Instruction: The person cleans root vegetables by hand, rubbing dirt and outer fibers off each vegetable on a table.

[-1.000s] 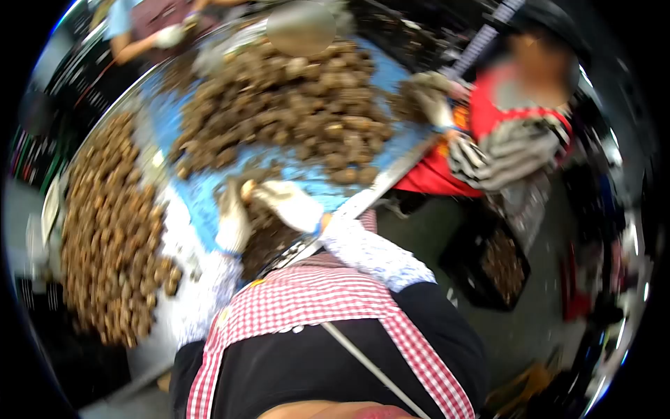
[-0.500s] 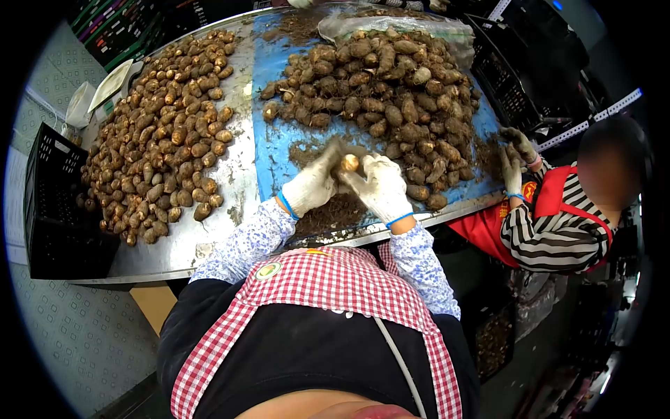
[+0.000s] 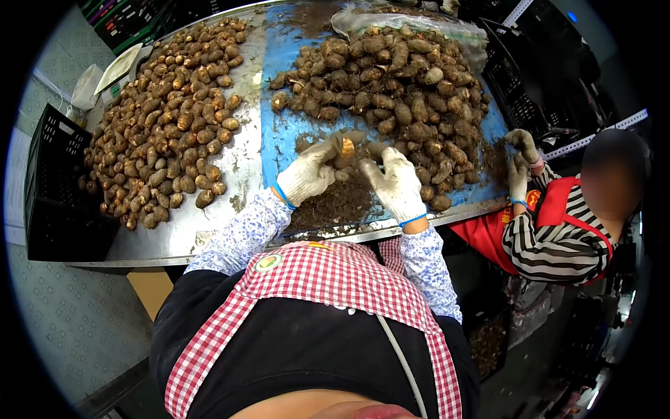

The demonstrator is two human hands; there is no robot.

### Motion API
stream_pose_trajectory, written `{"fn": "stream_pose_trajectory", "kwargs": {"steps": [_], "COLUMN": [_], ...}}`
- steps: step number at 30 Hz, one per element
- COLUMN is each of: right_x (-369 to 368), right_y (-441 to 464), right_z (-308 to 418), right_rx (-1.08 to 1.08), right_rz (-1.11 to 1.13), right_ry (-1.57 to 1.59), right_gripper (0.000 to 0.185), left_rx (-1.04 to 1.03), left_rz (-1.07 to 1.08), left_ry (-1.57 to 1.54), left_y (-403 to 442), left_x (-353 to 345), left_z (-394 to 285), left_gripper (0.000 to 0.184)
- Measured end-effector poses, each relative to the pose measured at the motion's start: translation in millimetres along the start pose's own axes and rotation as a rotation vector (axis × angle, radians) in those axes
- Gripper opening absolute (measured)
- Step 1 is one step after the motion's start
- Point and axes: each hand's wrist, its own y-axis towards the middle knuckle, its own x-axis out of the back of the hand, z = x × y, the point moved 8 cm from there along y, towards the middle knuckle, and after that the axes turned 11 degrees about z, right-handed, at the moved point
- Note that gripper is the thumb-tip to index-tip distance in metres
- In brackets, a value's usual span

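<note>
My left hand (image 3: pixel 312 171), in a white glove with dirt-darkened fingers, grips a small taro (image 3: pixel 347 148) with a pale orange patch showing. Just right of it is my right hand (image 3: pixel 396 183), gloved too, thumb and fingers apart with nothing visible between them. Both hands are over the blue sheet (image 3: pixel 280 150), above loose soil and root scraps (image 3: pixel 335 208). Beyond them rises a heap of soil-covered, hairy taros (image 3: pixel 419 105). To the left, a spread of cleaner taros (image 3: pixel 164 119) lies on the bare metal tabletop (image 3: pixel 241 143).
A black crate (image 3: pixel 59 188) stands at the table's left end, near a white scale (image 3: pixel 118 68). Further black crates (image 3: pixel 516 84) are at the back right. A co-worker in a red apron (image 3: pixel 488 237) stands at the right edge, gloved hands (image 3: pixel 520 164) by the heap.
My hands have moved apart, the right one shifting right and away from the taro. The taro now sits in my left fingers, turned to show its pale side. The view has shifted slightly.
</note>
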Motion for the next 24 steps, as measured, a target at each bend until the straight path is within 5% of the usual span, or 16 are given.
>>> {"fn": "stream_pose_trajectory", "kwargs": {"steps": [3,5,8,11,15,18,21,22,24], "right_x": [-20,-32,-47,-51,-27,-30,-50,-50,-62], "right_y": [7,4,5,9,7,12,12,10,10], "right_z": [21,16,13,-23,-2,25,27,22,-11], "right_rx": [0.068,0.129,0.014,-0.065,-0.005,0.137,0.226,0.14,-0.084], "right_rz": [0.279,0.236,0.309,0.286,0.157,0.218,0.361,0.392,0.378], "right_ry": [-0.212,-0.045,0.244,-0.277,0.039,-0.218,-0.057,0.34,0.438], "right_gripper": [0.031,0.031,0.025,0.021,0.026,0.032,0.028,0.023,0.02], "left_rx": [-0.005,-0.078,0.076,-0.089,-0.2,-0.203,-0.143,-0.129,-0.084], "left_rz": [0.0,-0.037,-0.208,0.045,-0.226,-0.22,-0.196,-0.201,-0.312], "left_ry": [0.275,0.764,0.497,-0.204,0.04,0.209,0.197,0.137,-0.119], "left_y": [1,3,3,-9,-18,-13,-15,-21,-17], "left_x": [-5,-10,29,19,45,32,21,21,41], "left_z": [2,-17,-3,-9,-13,-7,-8,-13,-1], "left_gripper": [0.043,0.043,0.044,0.037,0.032,0.034,0.035,0.036,0.037]}}
